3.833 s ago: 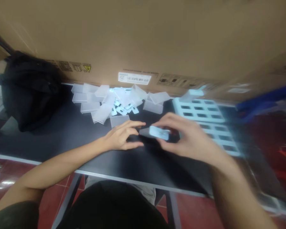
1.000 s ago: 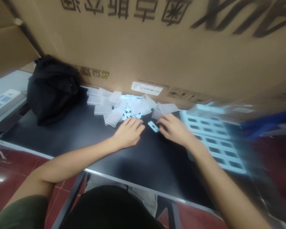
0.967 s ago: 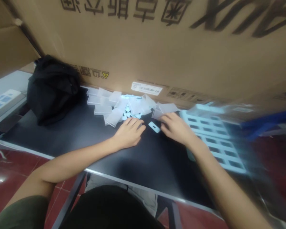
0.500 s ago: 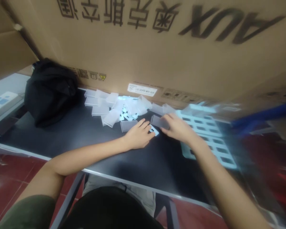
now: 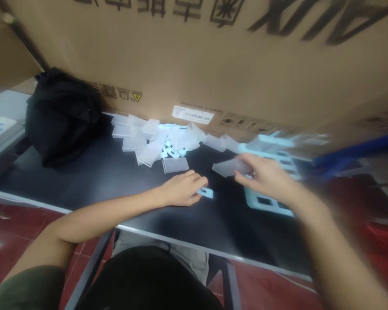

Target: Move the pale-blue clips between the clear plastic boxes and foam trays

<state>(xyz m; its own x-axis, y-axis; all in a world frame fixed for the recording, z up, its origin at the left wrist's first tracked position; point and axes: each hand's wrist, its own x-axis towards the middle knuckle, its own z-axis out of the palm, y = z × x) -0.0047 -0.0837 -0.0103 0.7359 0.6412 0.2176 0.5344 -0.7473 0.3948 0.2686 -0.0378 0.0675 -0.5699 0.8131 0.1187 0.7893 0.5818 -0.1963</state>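
My left hand (image 5: pixel 185 188) is closed on a small light-blue plastic piece (image 5: pixel 207 192) with a dark slot, low over the black tabletop. In my right hand (image 5: pixel 261 172) a translucent frosted plastic sleeve (image 5: pixel 226 168) is pinched between thumb and fingers, its free end pointing left. Another frosted sleeve (image 5: pixel 175 165) lies flat just beyond my left hand. Behind it spreads a loose pile of frosted sleeves (image 5: pixel 150 153), with several light-blue pieces (image 5: pixel 172 151) among them. Partly hidden under my right hand and forearm is a light-blue tray with rectangular openings (image 5: pixel 252 201).
A large cardboard box (image 5: pixel 142 56) walls off the table's back. At the left sits a black cloth bag (image 5: pixel 63 118), beside a white box (image 5: pixel 2 129). Something blue and long (image 5: pixel 358 150) reaches in from the right. The black table (image 5: pixel 93 181) has a pale front edge.
My right hand has lifted the frosted sleeve and drawn it right, away from my left hand. My left hand has shifted slightly toward me with the light-blue piece. The view has tilted a little.
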